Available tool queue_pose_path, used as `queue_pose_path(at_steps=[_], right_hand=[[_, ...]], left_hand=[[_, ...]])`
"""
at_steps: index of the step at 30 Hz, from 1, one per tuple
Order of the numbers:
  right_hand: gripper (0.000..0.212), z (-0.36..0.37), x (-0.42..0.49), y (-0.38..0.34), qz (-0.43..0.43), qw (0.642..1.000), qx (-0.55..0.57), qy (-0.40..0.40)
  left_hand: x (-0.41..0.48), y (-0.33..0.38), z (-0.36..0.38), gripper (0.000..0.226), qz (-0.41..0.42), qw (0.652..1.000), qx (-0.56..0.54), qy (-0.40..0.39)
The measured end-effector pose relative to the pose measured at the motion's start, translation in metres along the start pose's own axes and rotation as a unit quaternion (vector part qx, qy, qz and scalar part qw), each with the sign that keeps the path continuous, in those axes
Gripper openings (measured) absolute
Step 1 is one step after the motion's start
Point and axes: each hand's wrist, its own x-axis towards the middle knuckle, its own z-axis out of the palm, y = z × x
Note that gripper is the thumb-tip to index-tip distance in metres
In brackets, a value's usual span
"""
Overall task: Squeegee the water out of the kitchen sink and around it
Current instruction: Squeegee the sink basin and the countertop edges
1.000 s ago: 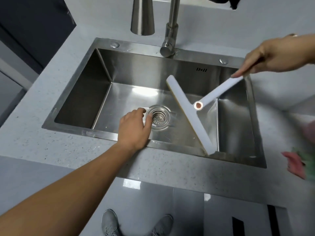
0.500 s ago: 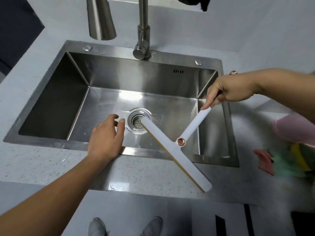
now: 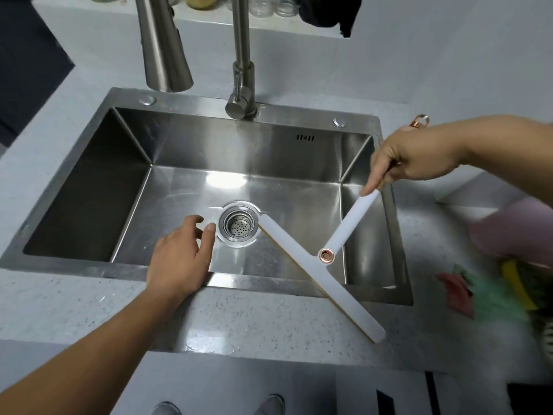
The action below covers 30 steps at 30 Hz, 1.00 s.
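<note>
Speckled grey countertop [image 3: 89, 307] rings steel sink [image 3: 191, 106]; right grip [image 3: 413, 157] holds squeegee [image 3: 335, 287] (left grip [image 3: 179, 259] slack).

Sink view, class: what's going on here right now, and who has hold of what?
A person stands at a stainless steel sink. Their right hand grips the handle of a white squeegee, whose blade slants from beside the drain strainer out over the sink's front rim and the speckled countertop. Their left hand hangs open over the front rim, fingers near the strainer, holding nothing. Whether the blade touches the steel is unclear.
</note>
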Motion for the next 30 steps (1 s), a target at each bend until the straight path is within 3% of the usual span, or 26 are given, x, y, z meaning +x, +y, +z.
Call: queue_pose_path(at_steps=[4,11,16,19,23,30], right_hand=[[0.058,0.0,0.003,0.007,0.04,0.999,0.032,-0.008],[0.059,-0.046,-0.018,0.023,0.125,0.984,-0.028,0.121],[0.042,-0.046,-0.033,-0.013,0.162,0.974,-0.031,0.156],[0.048,-0.015,-0.04,-0.028,0.182,0.973,-0.028,0.139],[0.042,0.034,-0.056,-0.05,0.206,0.96,0.017,0.189],[0.04,0.145,-0.089,-0.129,0.366,0.879,0.103,0.286]], left_hand=[[-0.001,0.0,0.0,0.058,-0.001,1.0,0.005,-0.01],[0.0,-0.003,0.001,0.066,0.003,1.0,0.01,-0.016],[-0.002,-0.001,-0.001,0.054,-0.003,1.0,-0.002,-0.023],[-0.001,0.0,-0.003,0.05,-0.008,0.999,-0.007,-0.042],[-0.002,-0.003,-0.004,0.054,-0.014,0.998,-0.009,-0.06],[-0.001,0.001,-0.016,0.053,-0.001,0.989,-0.016,-0.147]])
